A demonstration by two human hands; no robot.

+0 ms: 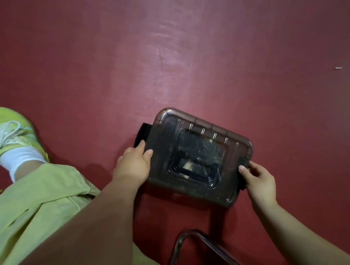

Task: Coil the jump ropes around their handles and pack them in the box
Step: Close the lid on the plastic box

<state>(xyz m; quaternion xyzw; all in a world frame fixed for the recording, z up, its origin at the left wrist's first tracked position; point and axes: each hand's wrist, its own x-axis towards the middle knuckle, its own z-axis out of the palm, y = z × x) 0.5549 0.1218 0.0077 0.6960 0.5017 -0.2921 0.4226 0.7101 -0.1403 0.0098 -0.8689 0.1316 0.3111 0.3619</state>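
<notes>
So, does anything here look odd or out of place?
Nothing much. The box sits on the floor, lid on, both hands at its end latches. Only a small pale scrap lies far right.

Nothing to read here: no lettering, label, brand or number shows on the box (198, 158), its lid, the shoe (10, 133) at far left, or the floor (179, 42).

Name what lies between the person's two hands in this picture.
The head view shows the dark see-through box with its lid on, between the left hand and right hand; each hand grips one end.
</notes>
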